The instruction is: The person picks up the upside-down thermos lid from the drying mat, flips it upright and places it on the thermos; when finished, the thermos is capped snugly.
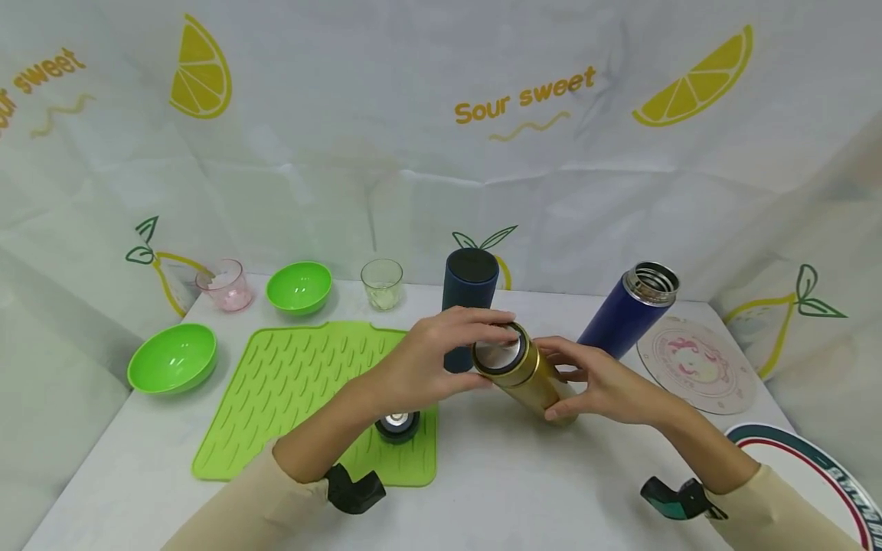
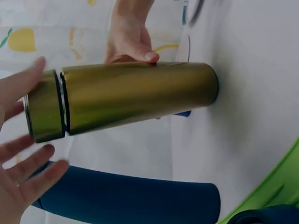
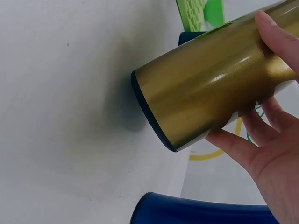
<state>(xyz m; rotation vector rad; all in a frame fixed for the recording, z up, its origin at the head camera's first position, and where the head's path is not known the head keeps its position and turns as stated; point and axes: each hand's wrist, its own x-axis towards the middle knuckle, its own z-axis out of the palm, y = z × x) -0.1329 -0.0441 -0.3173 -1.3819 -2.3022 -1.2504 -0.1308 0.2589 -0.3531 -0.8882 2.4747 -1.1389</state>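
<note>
A gold thermos (image 1: 534,386) stands tilted in the head view, its base at the white table and its silver-topped lid (image 1: 498,357) on. My right hand (image 1: 606,380) grips its body, thumb on the near side and fingers round the far side. Around the lid my left hand (image 1: 441,348) is spread, fingers mostly straight and tips right at the rim. In the left wrist view, a narrow dark and silver seam shows between lid and body (image 2: 135,95). Just behind the left hand stands a dark blue thermos (image 1: 471,295). An uncapped blue thermos (image 1: 623,317) is beyond the right hand.
A green drying mat (image 1: 296,390) carries a dark round lid (image 1: 397,426). Green bowls (image 1: 172,360), a pink glass (image 1: 227,287) and a clear glass (image 1: 382,285) stand at the left and back. At right lie a pink-patterned round mat (image 1: 696,363) and a white round plate (image 1: 792,478).
</note>
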